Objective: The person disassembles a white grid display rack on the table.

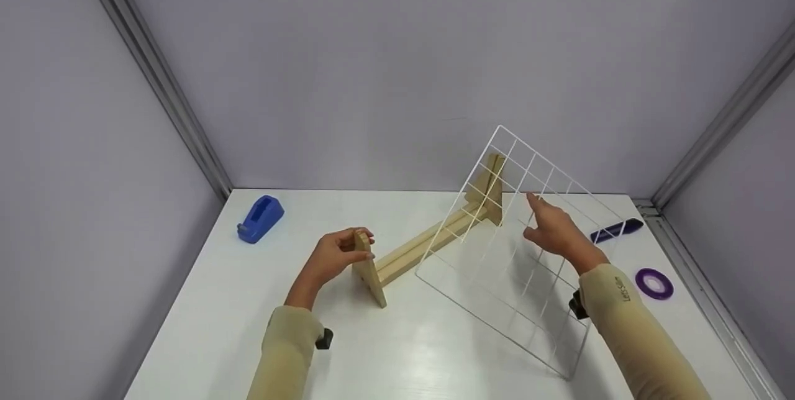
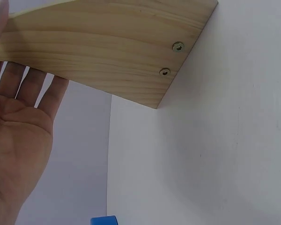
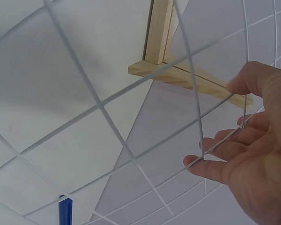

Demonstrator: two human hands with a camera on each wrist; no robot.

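Note:
My left hand (image 1: pixel 332 257) holds the top of the near end board of a wooden stand (image 1: pixel 428 245), thumb on one side and fingers on the other. Two bolt heads show low on that end board (image 2: pixel 107 42) in the left wrist view. The stand lies slantwise, its far end board (image 1: pixel 495 201) grooved and upright near the back wall. With my right hand (image 1: pixel 556 229) I grip a white wire grid panel (image 3: pixel 100 105) by its wires, thumb and fingers around them. The grid is tilted and overlaps the stand's far end in the head view.
A blue tape dispenser (image 1: pixel 261 220) stands at the back left of the white table (image 1: pixel 397 350). On the right are a dark blue long tool (image 1: pixel 632 226), partly behind the grid, and a purple tape roll (image 1: pixel 640 279). Grey walls enclose the table at the back and sides.

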